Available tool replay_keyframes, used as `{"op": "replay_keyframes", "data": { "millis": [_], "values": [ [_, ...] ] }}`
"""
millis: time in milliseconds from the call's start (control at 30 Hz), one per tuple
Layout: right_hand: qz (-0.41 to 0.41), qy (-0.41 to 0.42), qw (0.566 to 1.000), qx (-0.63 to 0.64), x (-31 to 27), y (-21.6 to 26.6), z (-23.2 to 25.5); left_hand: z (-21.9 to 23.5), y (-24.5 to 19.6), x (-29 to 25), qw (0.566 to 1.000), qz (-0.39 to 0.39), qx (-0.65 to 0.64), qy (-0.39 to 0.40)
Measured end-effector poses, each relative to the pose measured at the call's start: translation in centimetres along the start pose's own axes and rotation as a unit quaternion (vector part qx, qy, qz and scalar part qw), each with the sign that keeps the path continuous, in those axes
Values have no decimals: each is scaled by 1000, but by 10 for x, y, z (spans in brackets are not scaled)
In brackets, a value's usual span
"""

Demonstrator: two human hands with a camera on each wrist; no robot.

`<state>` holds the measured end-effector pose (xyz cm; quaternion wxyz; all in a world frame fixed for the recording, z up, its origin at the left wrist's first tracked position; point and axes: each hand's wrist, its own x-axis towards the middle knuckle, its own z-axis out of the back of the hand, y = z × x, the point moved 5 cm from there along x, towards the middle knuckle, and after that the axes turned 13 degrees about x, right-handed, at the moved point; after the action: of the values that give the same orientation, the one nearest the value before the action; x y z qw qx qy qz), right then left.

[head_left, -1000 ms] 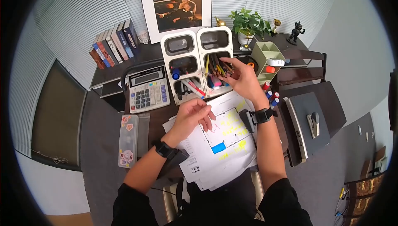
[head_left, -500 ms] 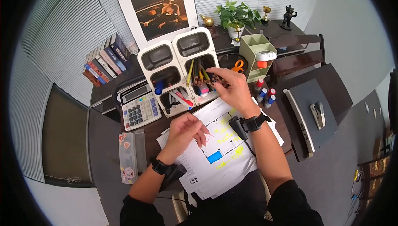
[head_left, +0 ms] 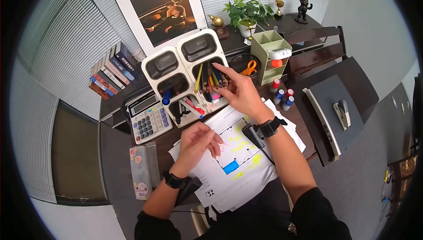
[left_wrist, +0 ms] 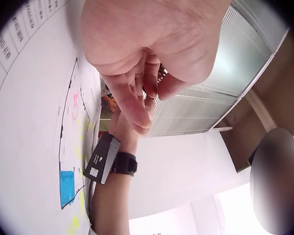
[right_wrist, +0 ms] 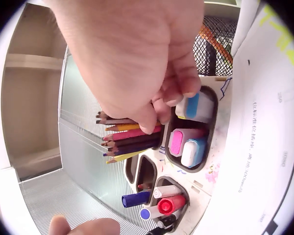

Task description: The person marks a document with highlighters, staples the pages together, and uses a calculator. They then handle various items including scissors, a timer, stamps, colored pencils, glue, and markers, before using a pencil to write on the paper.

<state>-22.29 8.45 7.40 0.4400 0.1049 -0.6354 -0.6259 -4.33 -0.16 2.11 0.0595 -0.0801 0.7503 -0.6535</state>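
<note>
My right hand (head_left: 244, 94) is at the bundle of coloured pencils (head_left: 211, 79), index finger along the far side and thumb at the near side. The pencils stand in a compartment of a white desk organizer (head_left: 179, 54). In the right wrist view, fingertips curl against the pencils (right_wrist: 134, 143). Below them sit small coloured blocks like erasers (right_wrist: 181, 140). My left hand (head_left: 194, 145) hovers over the printed papers (head_left: 240, 182), fingers loosely bent and holding nothing. Markers (head_left: 191, 107) fill the organizer's front left compartment, and a blue marker (head_left: 166, 97) leans from the one behind.
A calculator (head_left: 152, 123) and a stickered case (head_left: 140, 169) lie to the left. To the right are a mesh holder with orange scissors (head_left: 250, 68), a green organizer (head_left: 263, 66), several small bottles (head_left: 280, 93) and a stapler (head_left: 341, 114). A framed poster (head_left: 163, 15) stands behind.
The head view has turned, shifting the desk leftward. My right hand stays at the pencils, which now stand more upright and closer together. My left hand keeps its pose over the papers.
</note>
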Motion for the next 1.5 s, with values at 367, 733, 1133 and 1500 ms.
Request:
{"op": "replay_keyframes", "data": {
  "millis": [367,733,1133,1500],
  "values": [
    [86,-48,990,-97,1,5,-8,1,1,0,1000,-1,5,-3],
    [165,-42,977,-128,-2,4,-6,2,3,1,999,-20,36,0],
    [279,-76,949,-124,-14,37,8,6,3,2,999,-21,38,-14],
    [250,-143,957,-37,-19,53,23,7,3,3,1000,-19,8,-17]
  ]
}}
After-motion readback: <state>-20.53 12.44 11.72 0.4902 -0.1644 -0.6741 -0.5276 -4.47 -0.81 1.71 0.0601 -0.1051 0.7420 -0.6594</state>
